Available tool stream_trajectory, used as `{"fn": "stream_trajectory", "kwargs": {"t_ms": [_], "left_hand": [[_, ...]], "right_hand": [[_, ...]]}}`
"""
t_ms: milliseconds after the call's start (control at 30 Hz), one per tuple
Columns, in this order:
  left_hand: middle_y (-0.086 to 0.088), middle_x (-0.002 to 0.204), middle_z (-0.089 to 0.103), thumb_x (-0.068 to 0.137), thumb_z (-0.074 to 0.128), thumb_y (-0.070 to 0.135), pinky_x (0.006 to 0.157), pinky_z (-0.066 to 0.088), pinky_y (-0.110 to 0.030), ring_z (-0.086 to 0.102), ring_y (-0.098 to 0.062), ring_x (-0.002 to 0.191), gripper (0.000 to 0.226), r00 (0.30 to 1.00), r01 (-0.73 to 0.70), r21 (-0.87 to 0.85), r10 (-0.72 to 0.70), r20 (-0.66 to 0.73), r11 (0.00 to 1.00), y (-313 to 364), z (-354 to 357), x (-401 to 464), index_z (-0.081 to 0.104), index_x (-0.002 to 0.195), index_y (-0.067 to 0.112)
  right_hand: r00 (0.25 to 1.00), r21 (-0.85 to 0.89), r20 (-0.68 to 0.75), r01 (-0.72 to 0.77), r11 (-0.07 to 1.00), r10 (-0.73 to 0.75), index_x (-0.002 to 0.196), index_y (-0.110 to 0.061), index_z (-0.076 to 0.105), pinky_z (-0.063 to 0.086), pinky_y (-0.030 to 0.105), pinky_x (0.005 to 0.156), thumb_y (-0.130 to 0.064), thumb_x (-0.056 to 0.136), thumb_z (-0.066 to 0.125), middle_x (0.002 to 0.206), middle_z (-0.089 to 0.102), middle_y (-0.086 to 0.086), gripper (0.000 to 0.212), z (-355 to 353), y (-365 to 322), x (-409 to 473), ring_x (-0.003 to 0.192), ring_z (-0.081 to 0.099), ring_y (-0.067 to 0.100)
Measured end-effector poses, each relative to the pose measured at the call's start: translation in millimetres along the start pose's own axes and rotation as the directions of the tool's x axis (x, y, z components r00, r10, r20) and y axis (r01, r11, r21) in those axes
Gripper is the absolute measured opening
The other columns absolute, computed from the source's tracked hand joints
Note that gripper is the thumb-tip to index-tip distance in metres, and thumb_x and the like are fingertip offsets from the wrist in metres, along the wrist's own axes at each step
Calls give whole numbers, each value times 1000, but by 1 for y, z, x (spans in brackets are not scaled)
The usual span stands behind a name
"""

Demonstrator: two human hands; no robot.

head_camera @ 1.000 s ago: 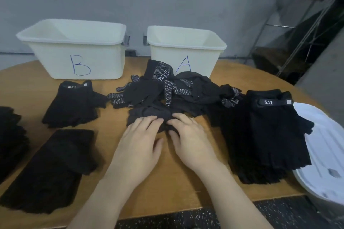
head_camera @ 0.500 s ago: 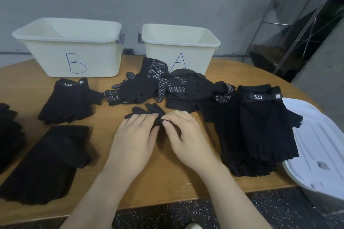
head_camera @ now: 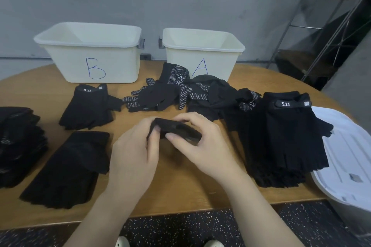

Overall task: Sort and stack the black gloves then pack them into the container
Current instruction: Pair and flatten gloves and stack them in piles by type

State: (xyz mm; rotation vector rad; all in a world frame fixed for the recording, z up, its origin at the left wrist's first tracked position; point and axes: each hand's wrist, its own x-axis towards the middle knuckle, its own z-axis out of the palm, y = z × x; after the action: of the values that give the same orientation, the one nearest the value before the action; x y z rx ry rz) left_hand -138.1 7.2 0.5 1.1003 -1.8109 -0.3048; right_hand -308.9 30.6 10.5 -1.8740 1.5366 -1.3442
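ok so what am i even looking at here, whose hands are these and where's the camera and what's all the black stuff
No machine here: a person works bare-handed, and the one camera sits on their head, looking down. The left hand and right hand together hold one folded black glove above a round wooden table. On the table lie sorted stacks of black gloves: fingerless ones marked 5.11 on the right, a smaller 5.11 stack and a plain stack on the left. An unsorted heap with dotted-grip gloves lies in the middle. Behind stand two white bins marked B and A; no gloves show in them.
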Motion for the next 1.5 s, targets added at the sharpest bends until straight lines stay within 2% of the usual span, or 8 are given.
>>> {"fn": "stream_trajectory", "kwargs": {"t_ms": [133, 233, 433, 733, 833, 1000, 1300, 1500], "left_hand": [[26, 76, 59, 108, 45, 30, 65, 42, -2, 62, 8, 73, 23, 994, 12, -81, -20, -103, 997, 11, -22, 1, 66, 105, 22], [24, 92, 69, 104, 56, 35, 70, 49, -4, 67, 9, 88, 15, 989, 83, -225, -108, -104, 971, 9, -37, -2, 66, 113, 28], [19, 107, 76, 96, 66, 18, 83, 55, -14, 70, 1, 104, 22, 964, 258, -421, -263, 48, 870, -3, -62, -13, 70, 117, 25], [17, 104, 76, 99, 63, 21, 85, 59, -35, 70, 0, 102, 14, 908, 374, -305, -413, -72, 876, -53, -123, -27, 72, 106, 29], [17, 99, 76, 97, 64, 31, 78, 62, -43, 70, 1, 96, 12, 877, 454, -181, -473, -82, 873, -75, -141, -32, 71, 106, 33], [23, 98, 69, 99, 65, 29, 68, 63, -39, 66, 8, 83, 11, 866, 487, -37, -489, -107, 872, -98, -151, -34, 68, 107, 36], [10, 94, 71, 95, 70, 31, 72, 42, -4, 60, 2, 87, 24, 891, 453, 181, -448, -70, 873, -126, -153, -38, 76, 116, 20], [13, 74, 67, 95, 70, 29, 56, 46, -12, 62, -2, 65, 13, 892, 450, 216, -449, -54, 867, -125, -153, -38, 76, 105, 23]], "right_hand": [[999, 267, -5, -37, 963, 40, 90, -25, 75, 48, 16, 78, -3, 90, 76, 85, 75, -16, 22, 1, -7, 6, 82, 68, 3], [996, 434, -17, -69, 898, 85, 91, 0, 74, 53, 43, 75, -16, 93, 73, 87, 76, 13, 16, 7, -9, 9, 80, 68, 33], [986, 607, 45, -154, 780, 160, 100, 2, 72, 47, 28, 48, -16, 101, 64, 71, 66, 25, 20, 31, -27, 18, 55, 59, 23], [954, 486, 245, -277, 828, 176, 76, -16, 63, 37, 14, 44, -14, 105, 57, 49, 54, -16, 30, 104, -56, 34, 43, 47, -1], [951, 417, 263, -263, 870, 161, 79, 4, 57, 33, 24, 51, -24, 105, 60, 55, 45, -4, 39, 123, -62, 39, 51, 38, 8], [964, 206, 246, -158, 966, 105, 87, 3, 58, 46, 40, 65, -44, 96, 58, 70, 65, 20, 47, 149, -63, 45, 61, 49, 32], [962, -41, 221, -157, 987, 163, 64, -16, 47, 31, 27, 53, -35, 98, 65, 50, 45, -1, 43, 160, -51, 50, 51, 36, 8], [944, -154, 261, -168, 974, 204, 63, -19, 50, 32, 30, 52, -38, 97, 66, 46, 42, -8, 42, 156, -49, 48, 47, 36, 9]]}}
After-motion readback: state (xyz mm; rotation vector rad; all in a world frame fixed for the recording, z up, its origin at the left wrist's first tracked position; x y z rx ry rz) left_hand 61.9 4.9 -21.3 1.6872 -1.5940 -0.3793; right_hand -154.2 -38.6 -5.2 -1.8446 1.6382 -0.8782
